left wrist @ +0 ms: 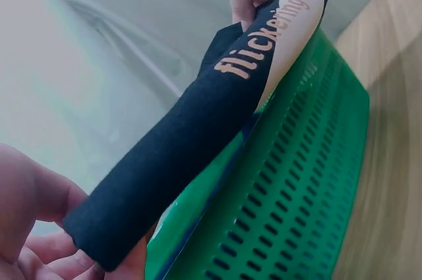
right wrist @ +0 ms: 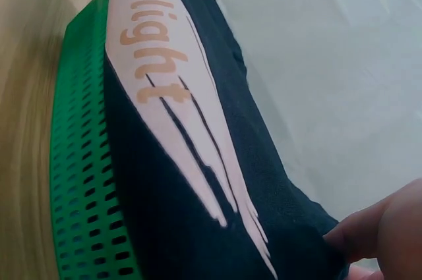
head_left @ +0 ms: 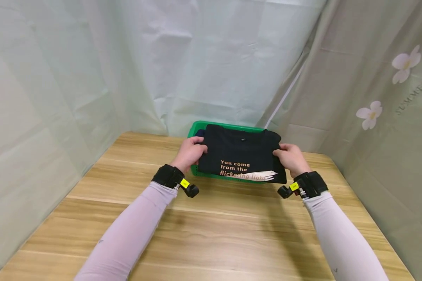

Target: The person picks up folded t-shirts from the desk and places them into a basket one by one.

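Note:
A folded black T-shirt (head_left: pixel 239 150) with printed lettering and a pale brush-stroke print spans between my hands, over a green perforated basket (left wrist: pixel 297 181). My left hand (head_left: pixel 190 153) pinches the shirt's left side, thumb on top. On the opposite side my right hand (head_left: pixel 291 158) pinches the other edge between thumb and fingers. In the left wrist view the shirt's folded front edge stands above the basket's slotted wall. The shirt hides most of the basket's inside; a bit of dark blue cloth (head_left: pixel 199 133) shows at its left end.
The basket stands near the back of a wood-grain table (head_left: pixel 218 234). Pale curtains (head_left: pixel 211 62) hang close behind and along both sides. Each wrist wears a black strap with a small camera (head_left: pixel 191 190).

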### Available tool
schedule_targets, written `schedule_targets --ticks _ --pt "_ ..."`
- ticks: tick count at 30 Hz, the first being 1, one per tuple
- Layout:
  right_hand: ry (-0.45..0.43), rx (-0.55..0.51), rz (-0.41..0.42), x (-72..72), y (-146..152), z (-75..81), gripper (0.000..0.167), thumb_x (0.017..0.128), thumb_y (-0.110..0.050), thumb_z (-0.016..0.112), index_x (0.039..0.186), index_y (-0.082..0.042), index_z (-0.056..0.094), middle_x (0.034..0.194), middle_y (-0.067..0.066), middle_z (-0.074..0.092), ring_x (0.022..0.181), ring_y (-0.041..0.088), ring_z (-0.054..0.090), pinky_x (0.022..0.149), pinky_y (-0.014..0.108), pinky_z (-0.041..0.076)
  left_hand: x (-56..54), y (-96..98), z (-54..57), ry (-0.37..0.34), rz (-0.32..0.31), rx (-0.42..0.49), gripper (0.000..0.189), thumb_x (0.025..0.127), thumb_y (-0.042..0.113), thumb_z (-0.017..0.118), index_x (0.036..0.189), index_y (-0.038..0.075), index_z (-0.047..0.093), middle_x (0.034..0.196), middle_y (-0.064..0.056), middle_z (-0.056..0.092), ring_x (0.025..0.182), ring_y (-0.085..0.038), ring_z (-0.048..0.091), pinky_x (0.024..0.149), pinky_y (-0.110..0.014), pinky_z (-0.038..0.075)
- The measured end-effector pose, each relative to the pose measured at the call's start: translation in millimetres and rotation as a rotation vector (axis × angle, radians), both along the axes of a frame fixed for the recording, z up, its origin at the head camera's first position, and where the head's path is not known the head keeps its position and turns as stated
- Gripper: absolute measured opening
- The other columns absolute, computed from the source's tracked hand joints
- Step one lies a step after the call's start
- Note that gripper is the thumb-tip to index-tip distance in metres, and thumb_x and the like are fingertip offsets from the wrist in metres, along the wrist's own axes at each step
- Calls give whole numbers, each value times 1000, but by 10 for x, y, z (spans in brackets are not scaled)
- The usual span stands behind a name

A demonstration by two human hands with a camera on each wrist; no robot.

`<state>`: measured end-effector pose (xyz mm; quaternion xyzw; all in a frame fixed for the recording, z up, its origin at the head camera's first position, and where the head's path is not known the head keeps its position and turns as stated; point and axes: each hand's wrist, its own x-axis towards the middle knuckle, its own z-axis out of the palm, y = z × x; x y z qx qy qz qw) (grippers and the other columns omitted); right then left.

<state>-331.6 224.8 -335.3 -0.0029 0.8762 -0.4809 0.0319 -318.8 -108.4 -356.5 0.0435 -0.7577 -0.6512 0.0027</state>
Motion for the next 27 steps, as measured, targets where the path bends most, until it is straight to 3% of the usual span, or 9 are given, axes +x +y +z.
schedule_targets --ticks 3,6,8,10,20,27 --pt "8 10 -1 -73 -67 25 51 112 -13 51 156 11 51 153 31 56 130 35 59 116 47 51 -45 -26 20 -6 7 -19 59 99 6 63 158 6 57 151 -19 61 72 -16 57 58 -23 48" --pt "8 18 -8 -146 -128 41 52 112 -12 51 158 12 48 160 33 51 141 41 54 126 54 44 -95 -48 31 5 15 -36 59 101 7 61 159 5 56 161 -19 55 109 -27 66 87 -33 61" --pt "2 17 -13 -197 -156 45 54 112 -12 51 161 11 45 164 32 47 148 44 50 129 55 41 -130 -53 34 16 19 -50 58 102 6 60 159 4 55 165 -20 53 131 -33 61 108 -43 57" --pt "-4 12 -21 -251 -178 50 56 112 -12 51 162 11 42 168 32 44 153 45 46 130 56 39 -169 -52 35 27 25 -51 58 102 6 59 159 3 55 165 -21 53 143 -35 58 120 -49 51" --pt "-8 41 -72 -534 -253 2 56 113 -12 52 164 8 41 171 28 41 158 45 42 132 57 36 -323 -40 43 72 66 -94 54 103 4 58 156 1 57 156 -22 61 142 -34 59 124 -48 47" --pt "28 44 -79 -538 -275 -15 56 112 -13 53 163 8 43 168 30 45 156 45 45 131 55 38 -348 -38 35 80 73 -129 51 105 5 58 155 1 58 149 -23 63 136 -35 61 120 -49 50"
